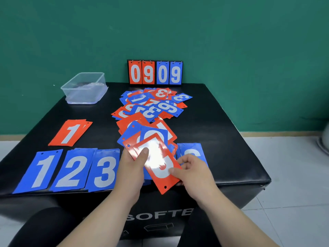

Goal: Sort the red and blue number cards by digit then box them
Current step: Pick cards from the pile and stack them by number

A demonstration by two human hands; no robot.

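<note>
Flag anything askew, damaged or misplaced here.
Nothing damaged. The heap sprawls mid-table, cards at all angles: expected mid-sort. The red 1 stack lies tilted and fanned, unlike the blue stacks lined along the near edge. The left hand holds a fan; the right hand pinches its top red card.

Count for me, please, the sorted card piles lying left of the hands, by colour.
Red: 1, the red 1 pile
Blue: 3, the blue 1 pile, blue 2 pile, blue 3 pile
Total: 4
</note>
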